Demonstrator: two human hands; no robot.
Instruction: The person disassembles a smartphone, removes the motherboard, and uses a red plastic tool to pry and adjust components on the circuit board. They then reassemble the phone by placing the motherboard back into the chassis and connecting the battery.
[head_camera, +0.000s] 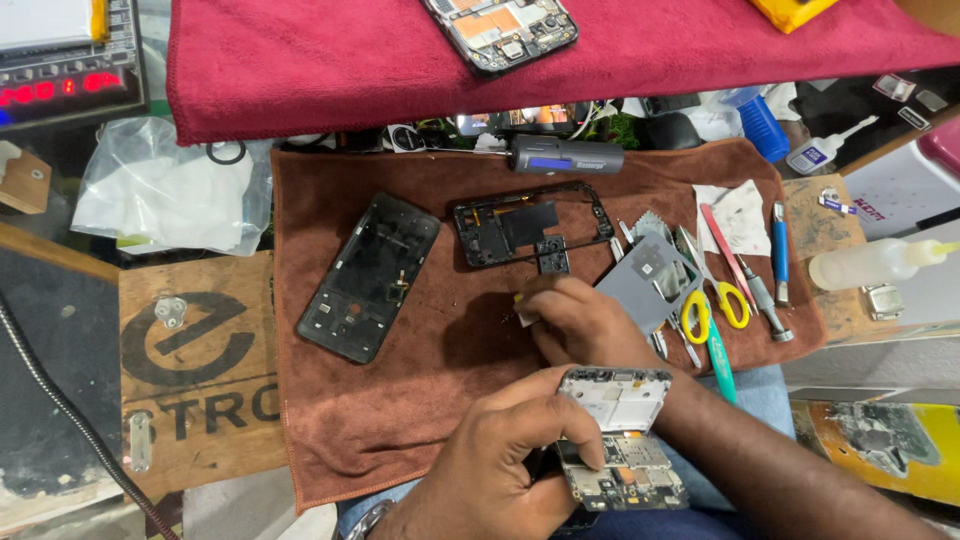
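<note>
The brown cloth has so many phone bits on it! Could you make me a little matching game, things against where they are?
Things:
1. opened phone
2. black back cover
3. yellow-handled scissors
4. grey tool with blue panel

Places:
A. top edge of the brown cloth
B. held by the left hand
C. right of the right hand
D. lying on the cloth's left part

Pairs: 1-B, 2-D, 3-C, 4-A

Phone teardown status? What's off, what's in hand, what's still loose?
Done: the black back cover and inner frame are off, lying apart on the brown towel. In hand: left hand grips the opened phone, circuit board exposed; right hand pinches a small piece on the towel. Left: nothing is refitted; scissors and other tools lie nearby.
</note>
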